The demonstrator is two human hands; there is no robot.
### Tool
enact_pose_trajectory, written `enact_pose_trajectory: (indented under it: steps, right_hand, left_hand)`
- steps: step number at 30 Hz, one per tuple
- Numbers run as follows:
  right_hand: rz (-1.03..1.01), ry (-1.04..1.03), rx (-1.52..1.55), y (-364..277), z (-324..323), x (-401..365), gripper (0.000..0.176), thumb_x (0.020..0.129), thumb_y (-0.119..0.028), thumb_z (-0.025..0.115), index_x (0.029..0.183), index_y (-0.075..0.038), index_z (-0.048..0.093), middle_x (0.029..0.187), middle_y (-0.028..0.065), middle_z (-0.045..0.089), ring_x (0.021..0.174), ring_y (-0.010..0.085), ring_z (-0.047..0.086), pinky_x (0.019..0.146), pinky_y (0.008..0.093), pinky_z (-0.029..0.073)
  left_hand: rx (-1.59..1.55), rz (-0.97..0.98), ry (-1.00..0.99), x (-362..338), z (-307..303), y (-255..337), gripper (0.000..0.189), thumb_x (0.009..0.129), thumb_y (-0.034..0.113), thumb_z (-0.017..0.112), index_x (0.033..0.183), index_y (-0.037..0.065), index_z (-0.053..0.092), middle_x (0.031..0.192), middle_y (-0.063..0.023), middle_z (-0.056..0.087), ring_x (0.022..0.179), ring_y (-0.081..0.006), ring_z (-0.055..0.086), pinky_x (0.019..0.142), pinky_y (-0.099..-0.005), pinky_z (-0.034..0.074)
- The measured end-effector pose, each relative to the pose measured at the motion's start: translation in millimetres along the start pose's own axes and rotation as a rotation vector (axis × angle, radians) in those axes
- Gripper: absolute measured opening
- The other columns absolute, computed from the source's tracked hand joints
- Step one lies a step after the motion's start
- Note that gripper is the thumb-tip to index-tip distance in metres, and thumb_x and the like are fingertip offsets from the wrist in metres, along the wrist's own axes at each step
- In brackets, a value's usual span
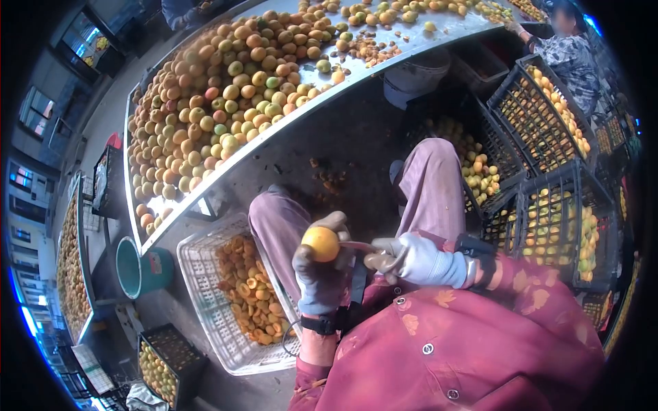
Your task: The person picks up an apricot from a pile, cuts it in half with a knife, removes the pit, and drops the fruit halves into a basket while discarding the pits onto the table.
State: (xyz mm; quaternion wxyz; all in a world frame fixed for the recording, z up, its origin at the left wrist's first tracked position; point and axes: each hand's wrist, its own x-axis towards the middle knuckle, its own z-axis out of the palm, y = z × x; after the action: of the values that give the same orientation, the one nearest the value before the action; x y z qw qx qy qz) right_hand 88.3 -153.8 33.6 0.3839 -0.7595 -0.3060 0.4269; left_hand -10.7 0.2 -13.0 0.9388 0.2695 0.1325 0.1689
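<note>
In the head view, my gloved left hand (pixel 319 270) holds a yellow-orange apricot (pixel 320 244) upright above my lap. My gloved right hand (pixel 415 261) is closed round the handle of a small knife (pixel 355 245). The knife's reddish blade points left and reaches the apricot's right side; whether it cuts into the fruit cannot be made out. Below and left of my left hand, a white plastic crate (pixel 205 316) holds halved apricots (pixel 255 294).
A metal table (pixel 233 159) piled with whole apricots spans the top. Black crates (pixel 541 113) of fruit stand at the right, near another person (pixel 569 65). A green bucket (pixel 152 268), a white bucket (pixel 415 79) and a small black crate (pixel 179 363) are on the floor.
</note>
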Motion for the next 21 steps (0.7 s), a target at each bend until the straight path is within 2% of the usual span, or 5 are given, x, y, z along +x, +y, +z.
enact_pose_trajectory:
  steps: [2,4,8,16,21]
  right_hand:
    - [0.077,-0.081,0.122,1,8,-2,0.032,0.096,-0.037,0.052,0.088,-0.008,0.062,0.054,0.0063,0.053,0.051,0.0151,0.057,0.052,0.0338,0.044]
    - [0.043,0.047,0.188,8,15,2,0.032,0.096,-0.037,0.052,0.088,-0.008,0.062,0.054,0.0054,0.052,0.050,0.0156,0.058,0.050,0.0334,0.043]
    - [-0.137,0.085,0.111,22,8,10,0.033,0.095,-0.038,0.054,0.087,-0.007,0.061,0.055,0.0065,0.056,0.051,0.0176,0.061,0.048,0.0333,0.044]
    - [-0.050,0.035,0.087,1,-13,6,0.033,0.095,-0.038,0.055,0.087,-0.007,0.060,0.057,0.0096,0.057,0.056,0.0258,0.063,0.053,0.0358,0.046]
    - [-0.204,0.060,-0.377,0,-23,8,0.034,0.094,-0.040,0.055,0.087,-0.007,0.059,0.062,0.0157,0.059,0.062,0.0366,0.062,0.056,0.0418,0.046]
  left_hand:
    - [0.045,-0.001,-0.012,6,-9,0,0.083,0.076,0.064,0.068,0.121,-0.005,0.057,0.104,-0.0105,0.062,0.078,-0.0125,0.057,0.066,-0.0222,0.047]
    - [0.095,0.057,0.048,12,4,-1,0.082,0.080,0.062,0.065,0.126,-0.005,0.053,0.103,-0.0095,0.061,0.079,-0.0110,0.056,0.066,-0.0206,0.046]
    - [0.152,0.181,0.142,15,13,-4,0.083,0.086,0.060,0.060,0.134,-0.006,0.046,0.103,-0.0087,0.060,0.080,-0.0094,0.055,0.064,-0.0189,0.045]
    - [0.294,0.121,-0.061,13,-15,18,0.087,0.081,0.055,0.070,0.138,-0.005,0.042,0.123,-0.0111,0.059,0.095,-0.0145,0.060,0.069,-0.0228,0.050]
    - [0.483,0.149,-0.101,9,-24,29,0.078,0.081,0.038,0.073,0.138,-0.005,0.042,0.136,-0.0135,0.053,0.107,-0.0195,0.061,0.076,-0.0266,0.053]
